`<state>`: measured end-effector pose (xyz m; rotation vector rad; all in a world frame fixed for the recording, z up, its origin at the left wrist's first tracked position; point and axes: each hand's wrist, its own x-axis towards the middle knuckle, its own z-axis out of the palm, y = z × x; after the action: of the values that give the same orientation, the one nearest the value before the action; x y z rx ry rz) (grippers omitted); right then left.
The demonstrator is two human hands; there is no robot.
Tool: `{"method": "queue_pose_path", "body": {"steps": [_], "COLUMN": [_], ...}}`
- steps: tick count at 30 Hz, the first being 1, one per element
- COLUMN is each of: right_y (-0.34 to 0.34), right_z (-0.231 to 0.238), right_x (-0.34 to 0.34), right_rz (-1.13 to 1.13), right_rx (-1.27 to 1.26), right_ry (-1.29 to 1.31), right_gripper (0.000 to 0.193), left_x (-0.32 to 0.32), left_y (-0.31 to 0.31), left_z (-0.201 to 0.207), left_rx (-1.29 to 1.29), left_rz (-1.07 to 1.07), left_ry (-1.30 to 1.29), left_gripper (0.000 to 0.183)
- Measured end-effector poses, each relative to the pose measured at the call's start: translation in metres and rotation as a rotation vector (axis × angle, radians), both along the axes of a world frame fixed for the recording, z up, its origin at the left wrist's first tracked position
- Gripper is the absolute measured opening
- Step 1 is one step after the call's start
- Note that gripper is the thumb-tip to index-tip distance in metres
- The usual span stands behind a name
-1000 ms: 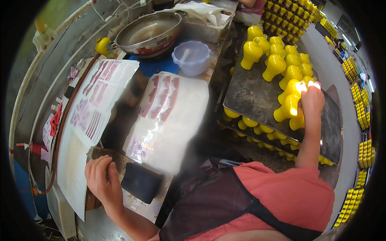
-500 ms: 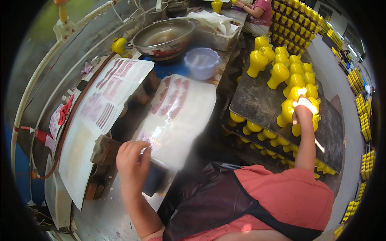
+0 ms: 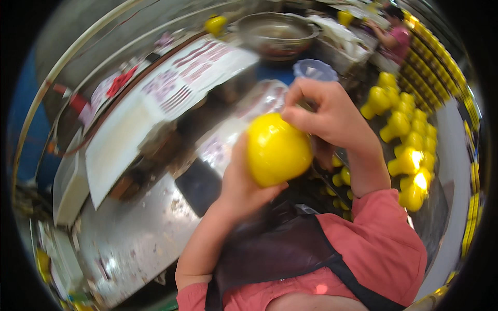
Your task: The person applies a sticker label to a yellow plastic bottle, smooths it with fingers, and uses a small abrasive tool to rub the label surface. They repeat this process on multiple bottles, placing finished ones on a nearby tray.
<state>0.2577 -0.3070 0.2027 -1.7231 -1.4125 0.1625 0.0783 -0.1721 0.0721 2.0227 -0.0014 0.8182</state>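
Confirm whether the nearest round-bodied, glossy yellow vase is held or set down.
Held: the left hand cups the vase, while the right hand is at its upper edge.

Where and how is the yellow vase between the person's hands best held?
The best grip is likely the rounded body of the yellow vase, taken from the person's left, where the left hand cups it, thumb on the near side. The smooth, glossy bulge shows no handle, so a spread palm should suit it; the right hand is at its upper right edge.
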Motion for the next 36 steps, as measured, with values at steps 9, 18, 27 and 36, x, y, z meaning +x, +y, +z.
{"method": "queue_pose_path", "body": {"steps": [9, 18, 27, 36], "right_y": [0.178, 0.184, 0.184, 0.136], "right_z": [-0.132, -0.169, -0.181, -0.211], "right_x": [-0.070, -0.101, -0.106, -0.051], "right_rz": [0.319, 0.197, 0.193, 0.256], "right_rx": [-0.299, -0.452, -0.286, -0.016], "right_ry": [0.317, 0.335, 0.190, -0.125], "right_gripper": [0.073, 0.080, 0.081, 0.025], "left_x": [-0.069, -0.080, -0.083, -0.072], "left_y": [0.084, 0.104, 0.109, 0.095], "left_z": [-0.034, -0.079, -0.069, -0.069], "left_rx": [-0.797, -0.567, -0.986, -0.637], "left_rz": [0.515, 0.691, 0.456, 0.836], "left_ry": [-0.127, 0.133, -0.032, 0.113], "left_gripper": [0.110, 0.099, 0.085, 0.088]}}
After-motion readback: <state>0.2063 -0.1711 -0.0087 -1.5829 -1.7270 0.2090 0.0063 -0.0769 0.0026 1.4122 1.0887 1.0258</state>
